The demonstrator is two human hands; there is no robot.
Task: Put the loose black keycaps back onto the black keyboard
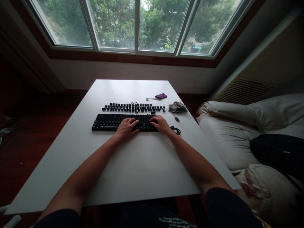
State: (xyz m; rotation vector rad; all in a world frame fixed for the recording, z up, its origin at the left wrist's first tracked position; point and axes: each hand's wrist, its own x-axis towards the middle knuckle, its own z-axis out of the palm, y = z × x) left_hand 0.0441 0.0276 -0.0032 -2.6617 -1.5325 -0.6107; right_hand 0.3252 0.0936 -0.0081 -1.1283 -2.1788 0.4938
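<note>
A black keyboard (105, 123) lies across the white table, its upper part showing bare rows without caps. My left hand (127, 127) rests flat over the keyboard's middle with the fingers spread and the thumb along its near edge. Toward the right end, my right hand (161, 124) is at the keys, thumb and index finger drawn close together; anything between them is too small to make out. Just beyond the keyboard, loose black keycaps (116, 108) stand in rows. A coiled black cable (176, 129) lies beside my right wrist.
A crumpled grey cloth (177, 107) lies on the table's right side, near a wire keycap puller (177, 119) with a dark handle. Farther back is a purple pouch (161, 95) with a thin stick. A pale sofa (220, 133) stands to the right, a window beyond the table.
</note>
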